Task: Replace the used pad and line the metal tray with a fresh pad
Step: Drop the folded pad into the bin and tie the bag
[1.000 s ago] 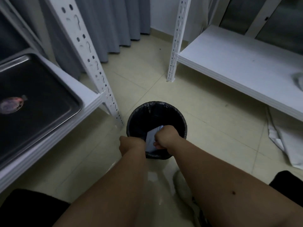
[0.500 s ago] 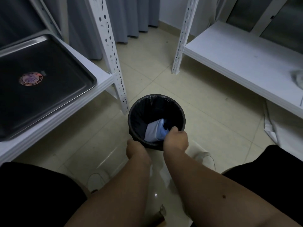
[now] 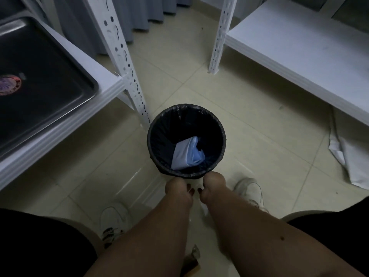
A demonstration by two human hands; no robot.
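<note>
A folded white and blue used pad lies inside the black lined bin on the floor. My left hand and my right hand hang side by side just in front of the bin's near rim, fingers loosely curled, holding nothing. The bare metal tray sits on the white shelf at the left, with a round sticker on its bottom. A white sheet lies on the floor at the right, under the other shelf.
A perforated white shelf post stands between the tray and the bin. A second white shelf with its post fills the right. Grey curtains hang at the back. My white shoes stand on the tiled floor.
My right hand let go of the pad, which now rests in the bin. Both hands drew back out of the bin toward me.
</note>
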